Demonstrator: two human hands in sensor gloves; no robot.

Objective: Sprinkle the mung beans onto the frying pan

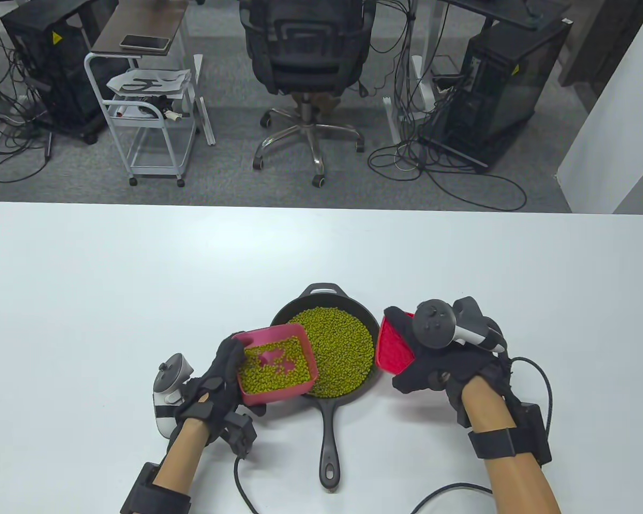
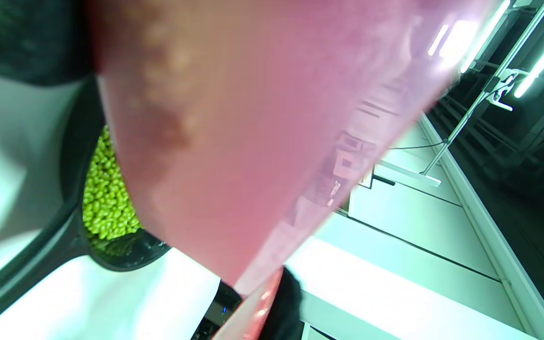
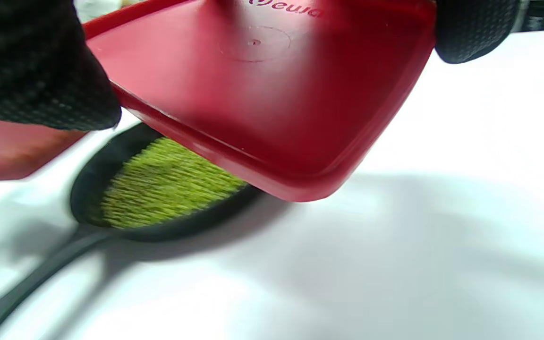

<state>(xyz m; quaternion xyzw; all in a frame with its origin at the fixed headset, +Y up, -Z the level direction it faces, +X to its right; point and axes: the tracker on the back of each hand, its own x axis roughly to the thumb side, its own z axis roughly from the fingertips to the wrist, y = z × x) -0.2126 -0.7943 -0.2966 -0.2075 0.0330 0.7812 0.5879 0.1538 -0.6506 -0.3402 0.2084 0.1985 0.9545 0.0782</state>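
A black cast-iron frying pan (image 1: 332, 293) sits near the table's front middle, its handle pointing toward me, filled with green mung beans (image 1: 340, 348). My left hand (image 1: 214, 383) grips a pink square tub (image 1: 306, 381) part full of beans, tilted over the pan's left rim. My right hand (image 1: 434, 356) grips a red square tub (image 1: 391, 348), tipped steeply on its side at the pan's right rim; no beans show inside it. The left wrist view shows the pink tub's underside (image 2: 262, 141) and the pan (image 2: 71, 156). The right wrist view shows the red tub's underside (image 3: 272, 104) above the pan (image 3: 88, 179).
The white table (image 1: 139, 278) stretches wide around the pan. Glove cables (image 1: 445, 490) trail near the front edge. Beyond the table's far edge stand an office chair (image 1: 308, 59), a white cart (image 1: 150, 118) and computer cases on the floor.
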